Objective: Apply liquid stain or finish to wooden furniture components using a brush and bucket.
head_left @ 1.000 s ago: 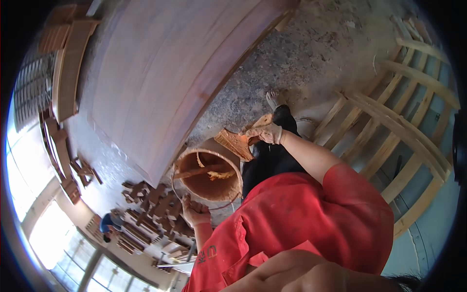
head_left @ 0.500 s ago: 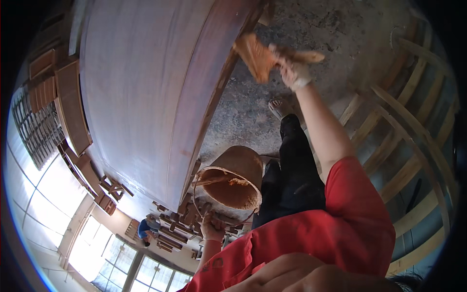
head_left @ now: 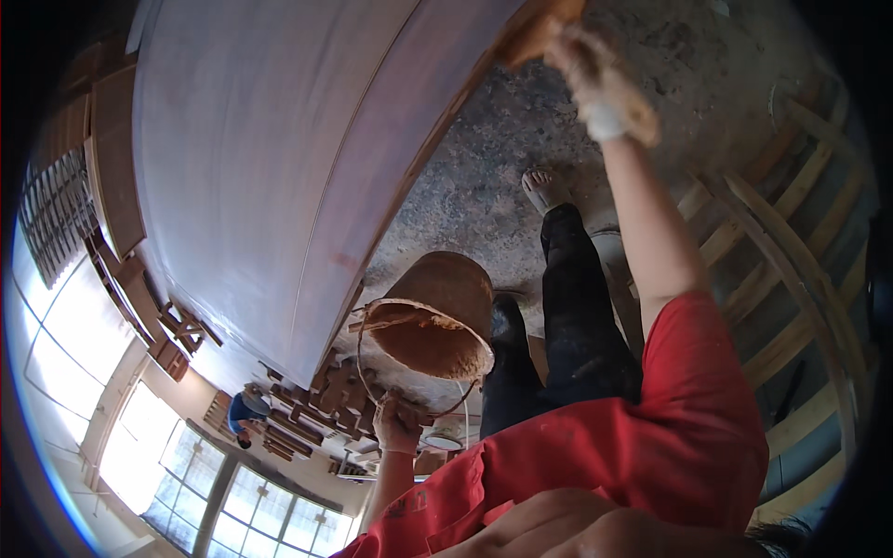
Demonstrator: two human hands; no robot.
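My left hand (head_left: 397,424) is closed around the wire handle of a brown-crusted bucket (head_left: 445,279). The bucket's mouth faces me, and orange-brown paste clings to its inner wall. My stretched-out right hand (head_left: 591,70), with a whitish wrap at the wrist, grips a wide flat brush (head_left: 532,35) with a wooden handle. Orange-brown stuff coats the brush head, which meets the wooden edge of a long, smooth grey-brown panel (head_left: 270,139). Motion blurs the right hand and brush, and the hand partly hides the brush.
Curved wooden ribs (head_left: 791,251) stand to my right. Under my foot (head_left: 547,189) lies a stained concrete floor (head_left: 484,177). Wooden pieces (head_left: 349,386) are stacked beyond the bucket. A person in blue (head_left: 246,409) bends over far off, near large windows (head_left: 246,511).
My right hand has swept the brush away from me and slightly right, up to the panel's edge. The bucket and my left hand shifted slightly in view.
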